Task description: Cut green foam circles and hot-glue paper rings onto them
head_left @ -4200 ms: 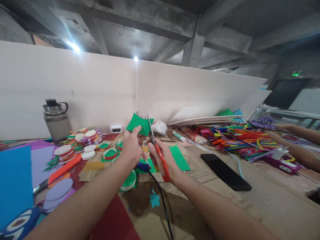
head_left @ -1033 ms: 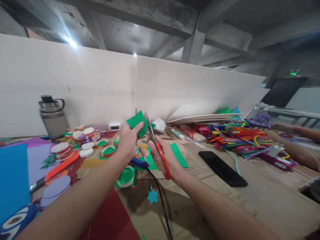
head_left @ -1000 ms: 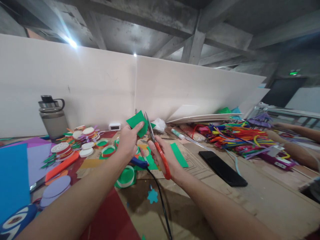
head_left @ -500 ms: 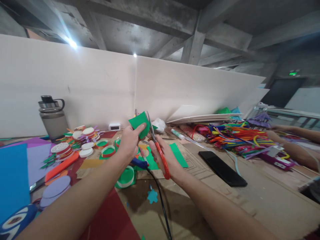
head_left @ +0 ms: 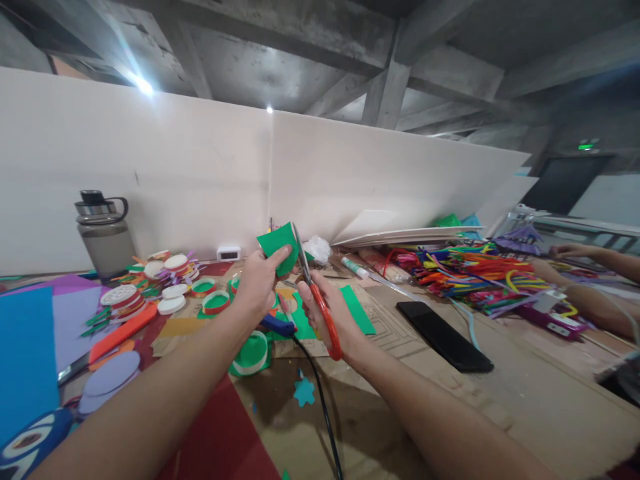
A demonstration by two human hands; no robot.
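Note:
Pinched in my left hand (head_left: 257, 287) is a piece of green paper (head_left: 280, 243), its right edge curved and the thumb on its face. My right hand (head_left: 333, 307) grips scissors with red handles (head_left: 326, 323); their blades point up and lie along the paper's right edge. Below the hands are a blue glue gun (head_left: 277, 325) with a black cord and more green paper (head_left: 357, 310) on the table. A green disc with a pale rim strip (head_left: 251, 353) sits under my left wrist, and a blue paper flower (head_left: 304, 392) lies nearer me.
At left stand a water bottle (head_left: 104, 233), red-and-white rounds (head_left: 125, 300) and a utility knife (head_left: 113, 337). A phone (head_left: 443, 337), a glue stick (head_left: 355, 268) and a pile of pipe cleaners (head_left: 480, 270) are to the right. Another person's arms (head_left: 600, 293) reach in at far right.
My hands, the green paper and the scissors stay almost in place; the blades' angle shifts very slightly. At far right, the other person's hand has moved a little.

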